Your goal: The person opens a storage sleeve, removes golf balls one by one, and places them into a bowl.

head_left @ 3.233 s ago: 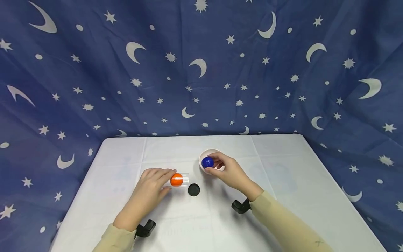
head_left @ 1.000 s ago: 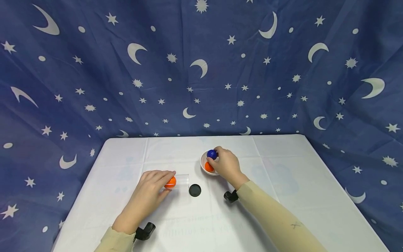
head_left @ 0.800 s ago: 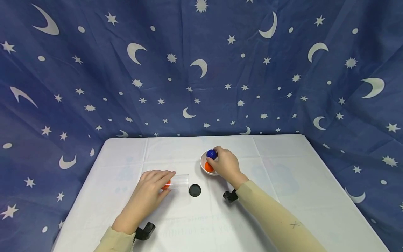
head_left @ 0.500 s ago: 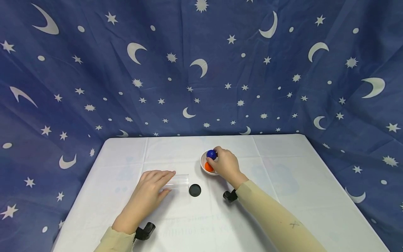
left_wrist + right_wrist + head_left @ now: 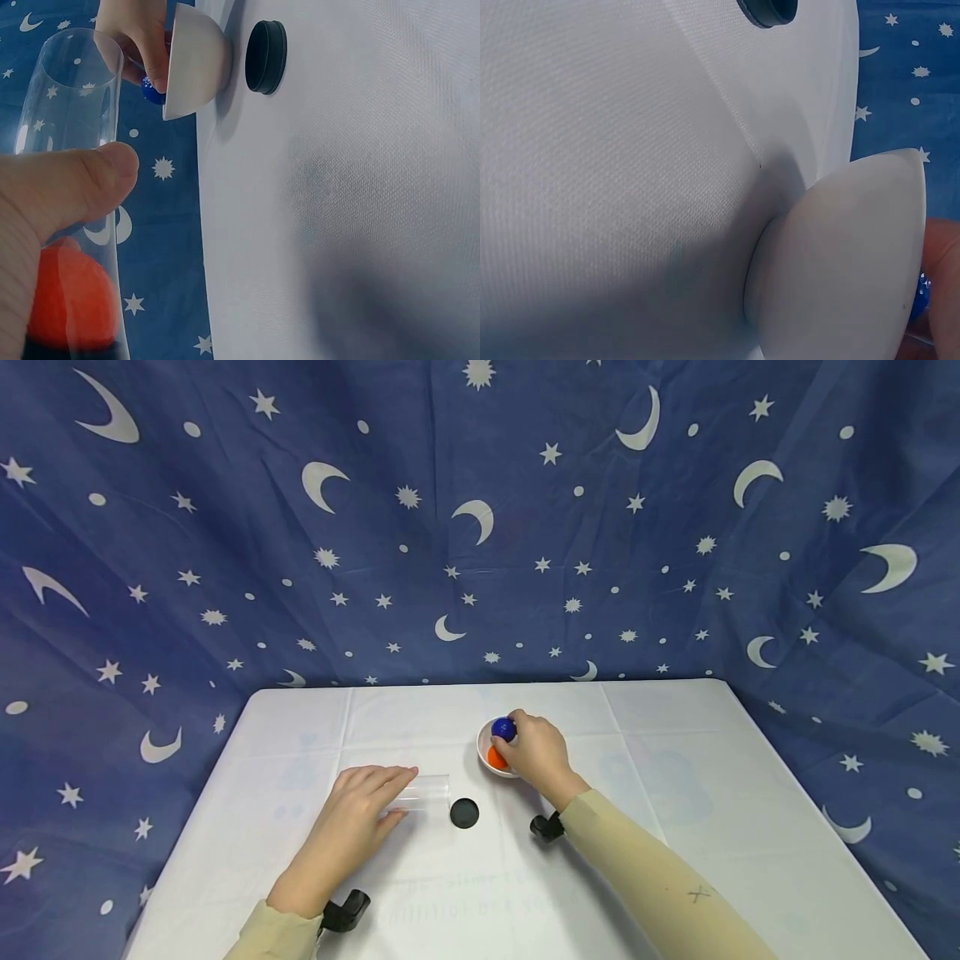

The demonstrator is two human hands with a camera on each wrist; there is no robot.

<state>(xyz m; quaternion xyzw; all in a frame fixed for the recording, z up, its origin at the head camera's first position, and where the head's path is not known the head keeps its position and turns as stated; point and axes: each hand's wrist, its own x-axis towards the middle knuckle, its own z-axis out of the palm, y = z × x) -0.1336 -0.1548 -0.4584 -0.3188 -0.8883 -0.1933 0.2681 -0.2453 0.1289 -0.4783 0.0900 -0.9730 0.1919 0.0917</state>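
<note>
My left hand [image 5: 348,831] grips a clear tube [image 5: 429,792], its thumb across the wall. An orange ball [image 5: 75,300] sits deep inside the tube in the left wrist view; in the head view the fingers hide it. The tube's uncovered mouth points toward the white bowl [image 5: 196,64]. Right of it, my right hand [image 5: 542,758] pinches a blue ball [image 5: 503,728] between thumb and fingers at the bowl's opening. A second orange ball [image 5: 497,757] lies in the bowl, partly covered by the right hand.
A round black cap [image 5: 464,813] lies on the white-covered table [image 5: 675,860], just in front of the tube's mouth and bowl. Behind the table hangs a blue curtain [image 5: 525,527] with moons and stars. Each wrist carries a small black camera mount [image 5: 346,911].
The orange ball has slid from near the tube's mouth down behind my left fingers. My right hand has shifted the blue ball slightly back and right, and the bowl's orange ball has come into sight.
</note>
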